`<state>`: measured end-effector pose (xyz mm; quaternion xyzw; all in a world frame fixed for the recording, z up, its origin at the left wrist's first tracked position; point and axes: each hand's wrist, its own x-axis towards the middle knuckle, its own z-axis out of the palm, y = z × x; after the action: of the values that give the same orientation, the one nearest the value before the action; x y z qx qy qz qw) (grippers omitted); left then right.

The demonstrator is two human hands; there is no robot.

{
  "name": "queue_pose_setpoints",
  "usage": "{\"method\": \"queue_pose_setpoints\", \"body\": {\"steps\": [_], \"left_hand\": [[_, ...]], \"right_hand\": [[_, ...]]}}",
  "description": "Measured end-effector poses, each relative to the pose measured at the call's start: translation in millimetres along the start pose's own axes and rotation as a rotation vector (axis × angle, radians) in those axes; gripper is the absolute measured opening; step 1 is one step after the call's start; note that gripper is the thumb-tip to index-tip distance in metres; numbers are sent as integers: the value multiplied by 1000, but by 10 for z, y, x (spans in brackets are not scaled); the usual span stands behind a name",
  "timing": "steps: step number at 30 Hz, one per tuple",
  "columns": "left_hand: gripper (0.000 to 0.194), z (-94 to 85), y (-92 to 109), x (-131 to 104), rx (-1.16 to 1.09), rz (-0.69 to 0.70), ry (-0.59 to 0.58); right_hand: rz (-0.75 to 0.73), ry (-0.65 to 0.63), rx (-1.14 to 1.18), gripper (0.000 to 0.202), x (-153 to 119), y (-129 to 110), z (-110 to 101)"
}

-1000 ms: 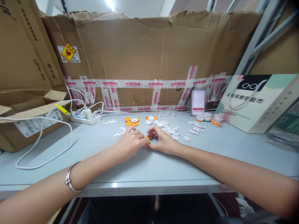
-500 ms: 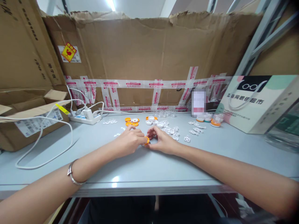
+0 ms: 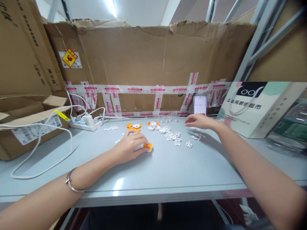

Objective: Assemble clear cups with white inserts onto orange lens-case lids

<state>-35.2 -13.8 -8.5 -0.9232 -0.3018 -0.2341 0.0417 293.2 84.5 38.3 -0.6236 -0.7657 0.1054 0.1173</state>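
Observation:
My left hand [image 3: 131, 145] has its fingertips on a small round orange and white plastic part [image 3: 149, 147], which rests on the grey table. Farther right, my right hand [image 3: 200, 121] is stretched out above several small clear plastic pieces [image 3: 197, 136], its fingers extended and nothing visible in them. Between the hands lie scattered white openwork pieces [image 3: 172, 136]. Behind them sit white rings [image 3: 162, 130] and an orange and white ring [image 3: 153, 124]. More orange rings [image 3: 133, 127] lie just beyond my left hand, beside small white pieces [image 3: 111, 127].
A power strip [image 3: 86, 124] with looping white cables and an open cardboard box [image 3: 31, 127] occupy the left. Clear cups [image 3: 168, 118] line the back near a phone [image 3: 200, 105]. A paper bag [image 3: 254, 108] and large clear bottle [image 3: 287, 124] stand right.
My right hand has left the orange and white part and moved right, over the clear pieces. My left hand stays on the part. The view has shifted slightly.

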Motion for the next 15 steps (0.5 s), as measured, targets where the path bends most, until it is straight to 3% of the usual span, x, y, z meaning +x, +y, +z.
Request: {"method": "queue_pose_setpoints", "body": {"steps": [2,5,15], "left_hand": [[15,-16,2,1,-2,0,59],[16,-33,2,-9,5,8,92],[15,-42,20,-10,-12,4,65]], "right_hand": [[110,15,-137,22,71,257,-24],[158,2,-180,27,114,431,31],[117,-12,-231,22,184,453,131]]}}
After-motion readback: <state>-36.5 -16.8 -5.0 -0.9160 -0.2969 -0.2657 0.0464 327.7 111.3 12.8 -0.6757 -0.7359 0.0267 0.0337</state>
